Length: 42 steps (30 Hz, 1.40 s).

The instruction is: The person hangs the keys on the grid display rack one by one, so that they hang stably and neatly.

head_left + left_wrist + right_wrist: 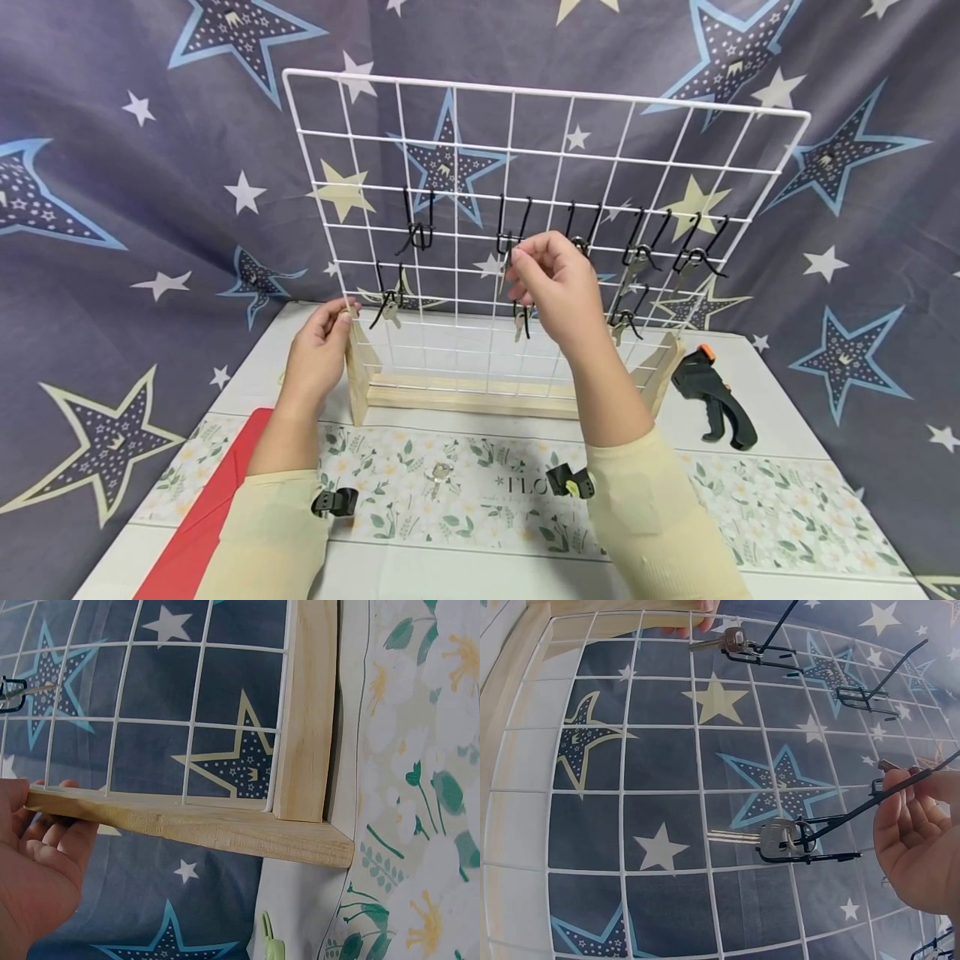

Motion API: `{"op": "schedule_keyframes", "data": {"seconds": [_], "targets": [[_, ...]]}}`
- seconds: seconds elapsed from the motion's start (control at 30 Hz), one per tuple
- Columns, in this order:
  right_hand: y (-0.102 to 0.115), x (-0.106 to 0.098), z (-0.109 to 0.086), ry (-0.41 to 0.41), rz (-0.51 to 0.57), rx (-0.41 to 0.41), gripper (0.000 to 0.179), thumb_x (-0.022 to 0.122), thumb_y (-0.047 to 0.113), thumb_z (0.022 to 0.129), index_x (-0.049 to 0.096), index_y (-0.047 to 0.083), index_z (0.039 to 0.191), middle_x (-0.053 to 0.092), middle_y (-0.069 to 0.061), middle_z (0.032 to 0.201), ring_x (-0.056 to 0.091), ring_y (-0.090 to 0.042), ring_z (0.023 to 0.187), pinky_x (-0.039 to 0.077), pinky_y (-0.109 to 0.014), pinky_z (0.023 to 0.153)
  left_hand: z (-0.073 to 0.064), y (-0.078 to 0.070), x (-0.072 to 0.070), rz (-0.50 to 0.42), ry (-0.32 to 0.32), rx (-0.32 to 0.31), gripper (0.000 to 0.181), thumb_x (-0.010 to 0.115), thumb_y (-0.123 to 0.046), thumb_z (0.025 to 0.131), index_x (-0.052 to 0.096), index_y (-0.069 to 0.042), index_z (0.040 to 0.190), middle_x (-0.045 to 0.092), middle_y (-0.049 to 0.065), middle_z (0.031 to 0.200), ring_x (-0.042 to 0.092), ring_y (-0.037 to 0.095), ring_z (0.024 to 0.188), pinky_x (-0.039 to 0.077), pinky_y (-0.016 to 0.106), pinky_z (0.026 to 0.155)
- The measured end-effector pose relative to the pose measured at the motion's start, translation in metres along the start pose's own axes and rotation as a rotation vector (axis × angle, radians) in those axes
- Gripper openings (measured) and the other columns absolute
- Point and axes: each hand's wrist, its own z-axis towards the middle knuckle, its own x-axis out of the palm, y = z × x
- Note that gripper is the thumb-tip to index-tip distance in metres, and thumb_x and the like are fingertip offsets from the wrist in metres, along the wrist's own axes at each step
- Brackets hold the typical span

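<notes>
A white wire grid panel (547,90) stands upright in a wooden stand (358,375). My left hand (317,354) holds the top of the stand's left side piece (202,829), thumb on one face and fingers behind. In front of the middle of the panel, my right hand (557,287) pinches a key (506,268) beside an upper-row black hook. The left wrist view shows the left hand (41,862) at the wood's end. Below the right hand (922,840) in the right wrist view, several keys (778,836) hang from a hook. An upper-left hook (420,237) carries no visible key.
Other keys hang from the lower hooks, one at the left (392,312). Another key (438,479) lies on the flowered table cover (480,525). A black clamp (712,396) rests right of the stand; a red flat object (213,500) lies under the left forearm.
</notes>
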Motion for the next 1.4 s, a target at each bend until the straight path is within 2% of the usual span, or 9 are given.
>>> {"op": "schedule_keyframes", "data": {"seconds": [0.4, 0.73, 0.87, 1.0, 1.17, 1.27, 1.4], "targets": [[0.0, 0.005, 0.008, -0.05, -0.046, 0.096, 0.014, 0.059, 0.023, 0.098, 0.06, 0.009, 0.099, 0.069, -0.011, 0.079, 0.068, -0.022, 0.06, 0.058, -0.031, 0.055, 0.0, 0.0, 0.0, 0.002, -0.002, -0.001, 0.039, 0.045, -0.037, 0.104, 0.055, -0.02, 0.137, 0.059, -0.003, 0.138, 0.051, 0.006, 0.126, 0.043, 0.023, 0.106], [-0.002, 0.006, 0.009, -0.071, -0.012, 0.105, 0.014, 0.059, 0.02, 0.097, 0.06, 0.006, 0.097, 0.069, -0.013, 0.072, 0.066, -0.023, 0.053, 0.058, -0.035, 0.051, -0.001, -0.001, 0.0, -0.004, -0.001, -0.002, 0.039, 0.045, -0.037, 0.104, 0.054, -0.019, 0.138, 0.059, -0.002, 0.138, 0.051, 0.007, 0.128, 0.042, 0.023, 0.107], [-0.004, 0.005, 0.007, -0.064, -0.039, 0.105, 0.015, 0.06, 0.024, 0.098, 0.061, 0.009, 0.098, 0.069, -0.01, 0.072, 0.065, -0.024, 0.053, 0.055, -0.033, 0.046, 0.0, 0.0, 0.001, -0.002, 0.001, -0.008, 0.039, 0.045, -0.038, 0.104, 0.055, -0.019, 0.137, 0.059, -0.003, 0.138, 0.051, 0.007, 0.128, 0.042, 0.025, 0.108], [-0.007, 0.003, 0.003, -0.046, -0.157, 0.067, 0.014, 0.059, 0.029, 0.098, 0.061, 0.014, 0.097, 0.067, -0.004, 0.068, 0.06, -0.023, 0.052, 0.045, -0.027, 0.043, 0.0, 0.002, 0.0, 0.01, 0.002, -0.015, 0.04, 0.044, -0.038, 0.104, 0.054, -0.019, 0.138, 0.058, -0.003, 0.139, 0.051, 0.007, 0.127, 0.043, 0.027, 0.108], [-0.005, -0.001, -0.008, -0.021, -0.304, -0.017, 0.014, 0.059, 0.032, 0.098, 0.062, 0.018, 0.097, 0.062, 0.0, 0.064, 0.053, -0.021, 0.056, 0.039, -0.03, 0.049, 0.0, 0.002, 0.0, 0.009, 0.003, -0.009, 0.04, 0.044, -0.038, 0.104, 0.054, -0.02, 0.138, 0.058, -0.003, 0.139, 0.052, 0.005, 0.125, 0.043, 0.026, 0.107], [-0.001, -0.003, -0.016, -0.001, -0.307, -0.055, 0.017, 0.059, 0.035, 0.098, 0.062, 0.018, 0.097, 0.061, 0.0, 0.064, 0.054, -0.019, 0.058, 0.039, -0.031, 0.05, 0.0, 0.002, 0.0, 0.007, -0.001, -0.007, 0.039, 0.044, -0.038, 0.104, 0.055, -0.021, 0.137, 0.059, -0.003, 0.138, 0.052, 0.005, 0.124, 0.043, 0.024, 0.106], [0.002, -0.007, -0.029, 0.007, -0.273, -0.109, 0.02, 0.059, 0.038, 0.098, 0.062, 0.018, 0.096, 0.06, 0.001, 0.064, 0.048, -0.018, 0.053, 0.036, -0.029, 0.045, -0.001, 0.0, 0.0, 0.007, -0.004, -0.006, 0.039, 0.045, -0.038, 0.104, 0.055, -0.02, 0.137, 0.059, -0.002, 0.138, 0.052, 0.006, 0.125, 0.043, 0.023, 0.106]]}}
